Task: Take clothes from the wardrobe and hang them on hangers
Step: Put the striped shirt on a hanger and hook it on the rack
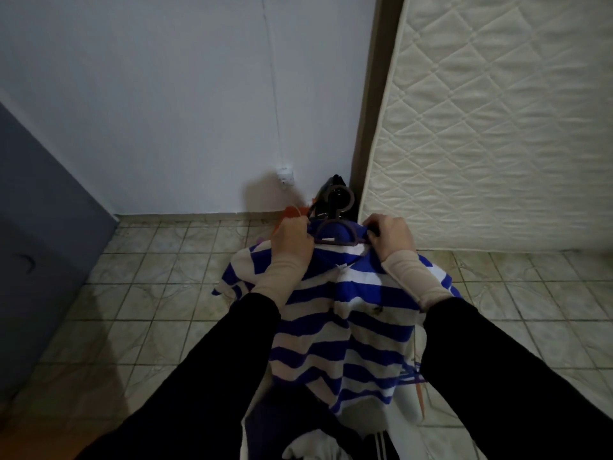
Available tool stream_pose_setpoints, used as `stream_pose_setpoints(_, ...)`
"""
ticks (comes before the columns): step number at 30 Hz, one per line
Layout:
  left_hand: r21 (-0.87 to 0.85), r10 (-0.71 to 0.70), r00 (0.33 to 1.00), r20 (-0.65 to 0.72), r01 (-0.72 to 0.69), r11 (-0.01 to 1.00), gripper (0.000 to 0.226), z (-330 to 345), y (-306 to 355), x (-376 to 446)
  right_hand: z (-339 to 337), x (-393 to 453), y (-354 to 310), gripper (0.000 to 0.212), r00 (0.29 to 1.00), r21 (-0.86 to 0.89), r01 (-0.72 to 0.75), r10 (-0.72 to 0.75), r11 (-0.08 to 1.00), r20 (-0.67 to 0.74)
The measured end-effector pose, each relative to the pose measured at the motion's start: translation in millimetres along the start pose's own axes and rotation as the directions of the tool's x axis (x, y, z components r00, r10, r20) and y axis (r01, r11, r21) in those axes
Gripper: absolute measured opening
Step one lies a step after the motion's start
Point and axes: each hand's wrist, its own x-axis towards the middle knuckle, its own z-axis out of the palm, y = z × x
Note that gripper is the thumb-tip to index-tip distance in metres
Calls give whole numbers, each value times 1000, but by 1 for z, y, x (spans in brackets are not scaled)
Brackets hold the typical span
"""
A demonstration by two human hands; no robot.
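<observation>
A blue and white striped shirt (341, 323) hangs in front of me on a dark brown plastic hanger (335, 232), whose hook rises above the collar. My left hand (292, 240) grips the shirt's left shoulder at the hanger's end. On the other side, my right hand (391, 237) pinches the right shoulder fabric by the hanger arm. Both hands are held up at mid-frame, with fingers curled round the cloth.
A quilted cream mattress (497, 127) leans against the wall on the right. A grey wardrobe side (43, 247) stands at the left. A wall socket (285, 175) and a dark bag (331, 194) sit in the corner. More clothes (315, 439) lie at the bottom over the tiled floor (149, 293).
</observation>
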Motion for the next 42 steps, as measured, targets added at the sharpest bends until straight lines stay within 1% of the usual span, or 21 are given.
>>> stream_pose_setpoints(3, 18, -52, 997, -62, 53, 998, 24, -1, -5, 0, -1, 0, 8, 21, 999, 27, -11, 12, 1000, -42)
stream_pose_setpoints(8, -14, -61, 995, -79, 60, 998, 25, -2, -13, 1, 2, -1, 10, 18, 993, 155, -65, 80, 986, -91)
stream_pose_setpoints(10, -61, -94, 991, -95, 88, 994, 24, -3, -18, 2, 3, -1, 11, 18, 990, 178, -80, 100, 981, -103)
stream_pose_setpoints(15, -244, -249, 958, -142, 209, 947, 18, -7, -29, 7, 4, 0, 14, 19, 964, 240, -153, 198, 959, -177)
stream_pose_setpoints(17, -285, -303, 944, -133, 256, 924, 18, -8, -28, 8, 5, -1, 13, 19, 954, 268, -175, 231, 947, -191)
stream_pose_setpoints(19, -304, -324, 940, -106, 279, 911, 19, -7, -27, 9, 6, -1, 12, 18, 960, 279, -164, 219, 946, -177)
stream_pose_setpoints(21, -292, -289, 955, -66, 258, 921, 19, -7, -25, 10, 5, 0, 13, 17, 977, 288, -121, 166, 950, -137)
stream_pose_setpoints(24, -275, -170, 985, 15, 168, 947, 20, -5, -19, 13, 2, 5, 12, 23, 995, 298, -70, 90, 952, -53)
stream_pose_setpoints(27, -271, -114, 988, 108, 140, 952, 23, -2, -13, 19, 2, 14, 10, 28, 997, 265, -72, 60, 962, 56)
stream_pose_setpoints(29, -271, -86, 985, 152, 125, 955, 23, 0, -12, 26, 4, 21, 9, 28, 993, 256, -90, 66, 963, 102)
stream_pose_setpoints(31, -265, -62, 975, 213, 118, 957, 20, 3, -13, 33, 5, 29, 10, 26, 987, 276, -107, 68, 955, 146)
stream_pose_setpoints(35, -253, -47, 934, 354, 144, 957, 20, 8, -19, 47, 5, 40, 8, 25, 968, 330, -104, 20, 938, 249)
stream_pose_setpoints(39, -270, -10, 915, 404, 130, 954, 20, 12, -21, 56, 8, 50, 8, 24, 953, 376, -80, -39, 923, 299)
stream_pose_setpoints(42, -326, 46, 895, 443, 113, 938, 18, 10, -20, 58, 12, 56, 12, 23, 953, 407, -33, -95, 913, 289)
